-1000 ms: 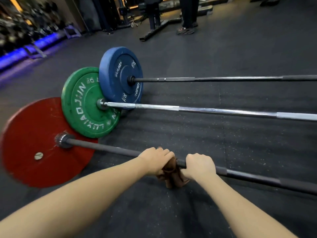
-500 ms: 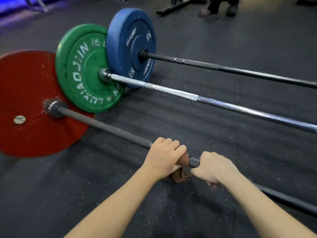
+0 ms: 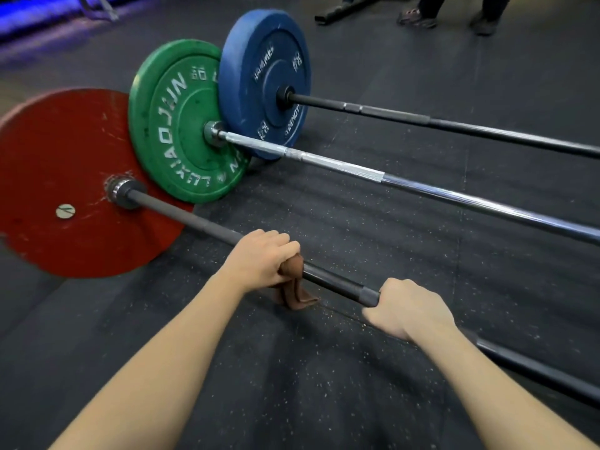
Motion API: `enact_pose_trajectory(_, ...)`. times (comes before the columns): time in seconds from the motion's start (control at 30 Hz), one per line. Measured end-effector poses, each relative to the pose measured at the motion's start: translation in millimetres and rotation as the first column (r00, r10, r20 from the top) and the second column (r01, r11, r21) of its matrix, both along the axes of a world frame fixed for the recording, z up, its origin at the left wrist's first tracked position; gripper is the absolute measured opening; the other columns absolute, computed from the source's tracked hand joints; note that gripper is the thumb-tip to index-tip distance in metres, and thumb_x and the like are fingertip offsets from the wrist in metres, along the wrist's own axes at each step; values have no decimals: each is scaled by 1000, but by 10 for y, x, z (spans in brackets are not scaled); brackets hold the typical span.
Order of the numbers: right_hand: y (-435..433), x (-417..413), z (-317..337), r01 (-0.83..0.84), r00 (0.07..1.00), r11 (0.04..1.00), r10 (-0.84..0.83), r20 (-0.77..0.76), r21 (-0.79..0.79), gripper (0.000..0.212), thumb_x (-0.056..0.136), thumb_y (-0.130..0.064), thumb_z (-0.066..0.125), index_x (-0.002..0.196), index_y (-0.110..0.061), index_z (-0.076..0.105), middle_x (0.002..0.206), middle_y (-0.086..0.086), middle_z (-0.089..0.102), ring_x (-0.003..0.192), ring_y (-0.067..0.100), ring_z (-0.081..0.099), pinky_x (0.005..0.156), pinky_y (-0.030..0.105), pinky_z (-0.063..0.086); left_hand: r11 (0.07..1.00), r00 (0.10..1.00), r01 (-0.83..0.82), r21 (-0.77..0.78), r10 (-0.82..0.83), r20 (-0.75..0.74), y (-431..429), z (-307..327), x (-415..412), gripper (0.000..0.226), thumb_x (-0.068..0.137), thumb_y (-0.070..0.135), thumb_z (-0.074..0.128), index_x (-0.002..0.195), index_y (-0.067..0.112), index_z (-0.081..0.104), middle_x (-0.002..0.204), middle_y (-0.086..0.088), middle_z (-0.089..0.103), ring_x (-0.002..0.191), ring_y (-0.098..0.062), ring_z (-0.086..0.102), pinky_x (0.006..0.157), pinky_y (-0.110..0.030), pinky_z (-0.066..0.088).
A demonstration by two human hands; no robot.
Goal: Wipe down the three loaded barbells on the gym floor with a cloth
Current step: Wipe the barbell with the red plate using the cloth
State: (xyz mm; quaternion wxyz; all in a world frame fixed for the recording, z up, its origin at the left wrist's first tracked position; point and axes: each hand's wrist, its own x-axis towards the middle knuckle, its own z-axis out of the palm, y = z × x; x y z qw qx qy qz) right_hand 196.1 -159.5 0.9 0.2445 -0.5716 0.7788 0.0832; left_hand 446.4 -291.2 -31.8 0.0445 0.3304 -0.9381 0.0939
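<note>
Three barbells lie side by side on the floor. The nearest has a dark bar and a red plate. My left hand grips this bar through a brown cloth, whose loose end hangs down to the floor. My right hand grips the bare bar a short way to the right. Behind lies a silver bar with a green plate. Farthest is a black bar with a blue plate.
Black speckled rubber floor runs between the bars. At the top right stand a person's feet beside a bench base. A blue-lit strip glows at the top left.
My left hand has slid the cloth leftward along the nearest bar toward the red plate, opening a gap between my hands. The view has tilted down and shifted.
</note>
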Motion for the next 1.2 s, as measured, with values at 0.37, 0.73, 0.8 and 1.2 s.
enact_pose_trajectory(0.37, 33, 63, -20, -46, 995, 994, 36, -97, -104, 19, 86, -40, 52, 78, -22, 51, 75, -3, 57, 71, 26, 60, 65, 33, 47, 983, 984, -173, -61, 170, -52, 187, -126, -209, 40, 58, 25, 77, 88, 21, 52, 76, 3, 52, 70, -26, 52, 66, -37, 39)
enact_pose_trajectory(0.73, 30, 79, -24, -23, 993, 995, 12, -113, -97, 16, 83, -39, 50, 82, -24, 53, 78, -5, 55, 73, 24, 57, 66, 33, 46, 980, 980, 200, -20, -200, -12, 627, -57, -978, 58, 53, 40, 90, 94, 18, 57, 77, 0, 60, 65, -25, 59, 58, -30, 27)
enact_pose_trajectory(0.8, 37, 73, -16, -28, 994, 995, 17, -112, -94, 18, 84, -41, 50, 85, -24, 56, 80, -4, 56, 76, 26, 58, 67, 33, 46, 972, 972, 233, -29, -234, -22, 573, -60, -902, 56, 56, 45, 89, 95, 19, 57, 79, 1, 61, 67, -24, 60, 58, -31, 29)
enact_pose_trajectory(1.2, 65, 60, -74, -62, 989, 991, 45, -139, -122, 25, 85, -45, 51, 93, -25, 63, 79, -5, 59, 72, 25, 60, 66, 32, 47, 996, 997, -68, -51, 66, -41, -212, -19, 338, 39, 66, 43, 80, 85, 22, 54, 77, 3, 55, 71, -26, 59, 61, -36, 39)
